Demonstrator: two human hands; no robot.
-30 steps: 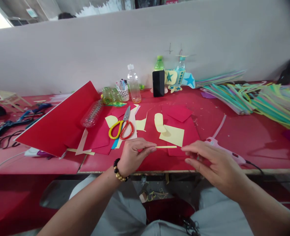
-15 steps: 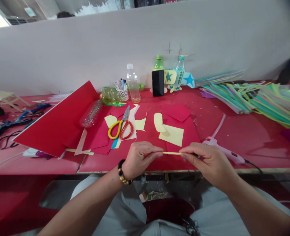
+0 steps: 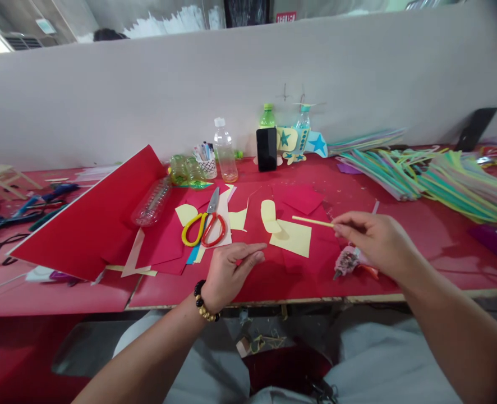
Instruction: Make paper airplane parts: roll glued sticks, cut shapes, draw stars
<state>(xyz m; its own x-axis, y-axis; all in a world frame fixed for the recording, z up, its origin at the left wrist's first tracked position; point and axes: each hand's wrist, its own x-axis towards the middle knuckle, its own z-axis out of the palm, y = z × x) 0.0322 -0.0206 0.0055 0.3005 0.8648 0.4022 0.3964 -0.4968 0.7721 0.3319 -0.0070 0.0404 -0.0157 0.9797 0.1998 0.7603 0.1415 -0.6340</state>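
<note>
My right hand [image 3: 372, 238] pinches one end of a thin pale-yellow stick [image 3: 313, 221], which points left above the table. My left hand [image 3: 235, 272], with a beaded bracelet at its wrist, is empty, its fingers stretched out and the thumb a little apart. Just beyond it lies a pale-yellow paper piece [image 3: 291, 238], with a curled yellow strip [image 3: 268, 216] at its upper left corner. Scissors [image 3: 206, 221] with one yellow and one red handle rest on paper scraps. Below my right hand is a pink glue gun [image 3: 348, 259], partly hidden by the hand.
A large red board [image 3: 92, 219] leans at the left beside a clear bottle [image 3: 152, 202]. Along the back stand a clear bottle [image 3: 225, 151], a pen cup [image 3: 207, 165], a phone [image 3: 266, 150] and a decorated bottle [image 3: 303, 137]. Coloured strips [image 3: 463, 182] lie at right.
My left hand has let go of the stick. My right hand has carried it up and away from the left hand. The glue gun's nozzle end now shows under my right hand.
</note>
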